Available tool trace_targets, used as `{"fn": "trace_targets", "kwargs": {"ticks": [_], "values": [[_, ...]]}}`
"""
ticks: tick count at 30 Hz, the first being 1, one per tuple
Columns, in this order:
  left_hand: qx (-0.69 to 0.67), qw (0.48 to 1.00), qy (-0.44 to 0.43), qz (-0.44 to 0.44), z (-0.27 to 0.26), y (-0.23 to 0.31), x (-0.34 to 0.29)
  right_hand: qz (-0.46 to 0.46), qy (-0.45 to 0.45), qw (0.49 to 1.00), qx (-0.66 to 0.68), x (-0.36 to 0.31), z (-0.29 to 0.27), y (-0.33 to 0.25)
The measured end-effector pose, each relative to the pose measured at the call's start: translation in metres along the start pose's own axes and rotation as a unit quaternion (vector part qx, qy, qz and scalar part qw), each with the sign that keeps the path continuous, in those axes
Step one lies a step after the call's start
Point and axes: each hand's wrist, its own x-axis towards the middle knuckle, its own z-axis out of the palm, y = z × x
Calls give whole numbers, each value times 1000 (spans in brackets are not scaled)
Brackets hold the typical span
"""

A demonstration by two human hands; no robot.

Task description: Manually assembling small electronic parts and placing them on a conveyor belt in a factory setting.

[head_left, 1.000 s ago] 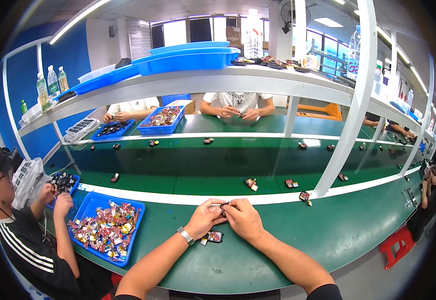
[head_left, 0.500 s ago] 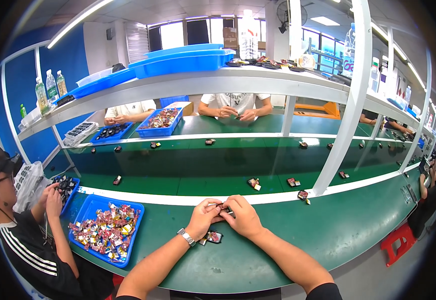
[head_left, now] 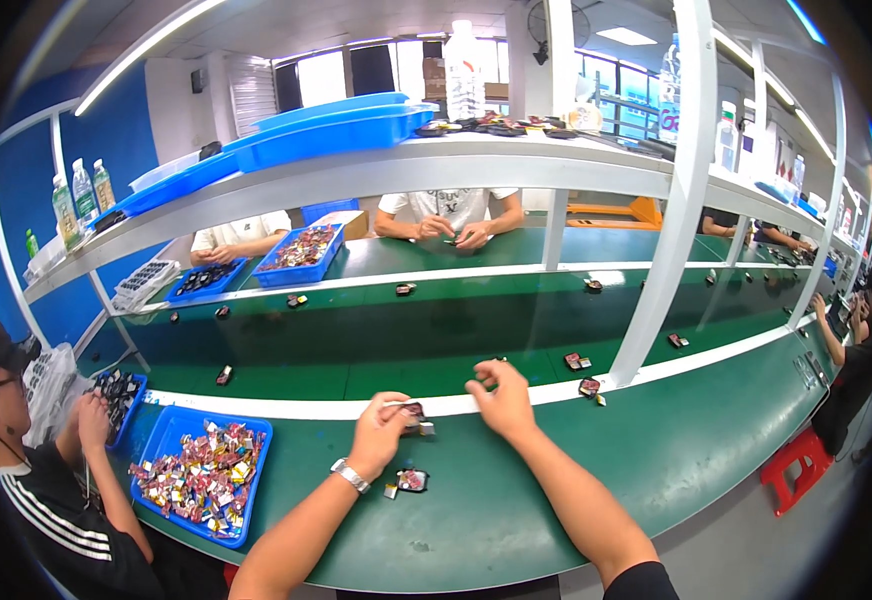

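My left hand [head_left: 381,440] pinches a small black-cased circuit assembly [head_left: 415,411], with a pale battery-like tab [head_left: 427,428] hanging beneath it. To its right, my right hand [head_left: 506,402] holds nothing and has its fingers apart, over the white rail [head_left: 556,401] at the belt's edge. On the green tabletop [head_left: 486,515], near my left wrist, lies a similar black-cased assembly [head_left: 413,480] with its own small tab [head_left: 391,491]. Another cased assembly [head_left: 589,387] rests by the rail, right of my right hand.
A blue tray [head_left: 266,445] heaped with small red boards stands left of my left forearm. Beyond the rail runs a green conveyor belt [head_left: 436,350] carrying scattered assemblies. A white post [head_left: 661,235] rises at the right. A co-worker [head_left: 66,490] sits at the left.
My hands have parted. The right hand has let go and moved right and forward, while the left keeps the assembly. Belt pieces have shifted, and the whole view has swung slightly.
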Motion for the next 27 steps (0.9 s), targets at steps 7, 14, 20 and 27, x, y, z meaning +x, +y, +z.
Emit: {"fn": "trace_targets", "kwargs": {"ticks": [7,14,20,27], "values": [[28,994,81,-65,-19,-15,85,136,40,958,-251,26,-4,39],[514,844,91,124,-8,-34,130,138,51,968,-206,34,0,54],[424,869,147,207,-3,-26,93,18,-34,999,-29,22,4,32],[120,969,-168,-135,-24,12,42,-177,-214,960,32,5,13,-29]]}}
